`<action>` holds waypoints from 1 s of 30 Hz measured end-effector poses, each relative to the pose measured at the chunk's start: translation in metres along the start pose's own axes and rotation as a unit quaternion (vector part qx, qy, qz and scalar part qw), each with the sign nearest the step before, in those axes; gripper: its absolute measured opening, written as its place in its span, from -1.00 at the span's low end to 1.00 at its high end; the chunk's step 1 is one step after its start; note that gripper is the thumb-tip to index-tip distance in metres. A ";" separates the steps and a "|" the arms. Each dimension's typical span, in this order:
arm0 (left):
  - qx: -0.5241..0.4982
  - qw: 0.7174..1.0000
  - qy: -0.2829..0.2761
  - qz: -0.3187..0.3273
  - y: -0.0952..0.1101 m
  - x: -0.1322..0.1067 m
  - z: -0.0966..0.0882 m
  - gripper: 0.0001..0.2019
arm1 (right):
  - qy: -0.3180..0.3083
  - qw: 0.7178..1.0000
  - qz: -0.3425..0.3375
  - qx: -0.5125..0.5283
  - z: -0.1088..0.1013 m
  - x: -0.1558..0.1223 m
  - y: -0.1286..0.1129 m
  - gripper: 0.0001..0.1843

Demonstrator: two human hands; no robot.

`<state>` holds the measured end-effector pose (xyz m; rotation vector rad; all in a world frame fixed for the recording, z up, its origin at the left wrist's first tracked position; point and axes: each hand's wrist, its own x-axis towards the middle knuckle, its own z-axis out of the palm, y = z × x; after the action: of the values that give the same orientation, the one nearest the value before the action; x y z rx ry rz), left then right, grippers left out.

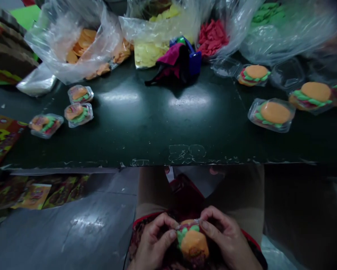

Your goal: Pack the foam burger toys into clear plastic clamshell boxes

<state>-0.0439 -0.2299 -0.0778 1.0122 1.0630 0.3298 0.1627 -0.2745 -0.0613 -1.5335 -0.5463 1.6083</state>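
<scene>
Above my lap, at the bottom of the head view, I hold a toy burger in a clear plastic case between both hands. Its orange bun and green lettuce layer face up, with a dark printed mark on the bun. My left hand pinches the case's left edge between thumb and fingers. The thumb and forefinger of my right hand grip its upper right edge. Some of the case's lower part lies in shadow.
On the dark green table sit several cased burgers at left and burgers in cases at right. Along the back lie plastic bags of orange pieces, yellow pieces, red pieces and green pieces, beside a pink-black cloth.
</scene>
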 end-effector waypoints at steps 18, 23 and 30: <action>0.166 0.975 -0.137 -0.055 0.063 0.031 0.007 -0.88 | -0.074 0.993 0.014 -0.086 0.002 0.008 -0.016 -0.72; 0.178 0.977 -0.101 -0.067 0.058 0.029 0.005 -0.84 | -0.128 0.989 0.022 -0.077 0.001 0.027 -0.014 -0.72; -0.030 0.994 -0.042 -0.096 0.046 0.039 -0.011 -0.68 | -0.117 0.990 -0.032 -0.079 0.006 0.042 -0.022 -0.75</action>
<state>-0.0238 -0.1737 -0.0637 0.8555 1.0581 0.1600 0.1664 -0.2274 -0.0679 -1.4315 -0.8606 1.7401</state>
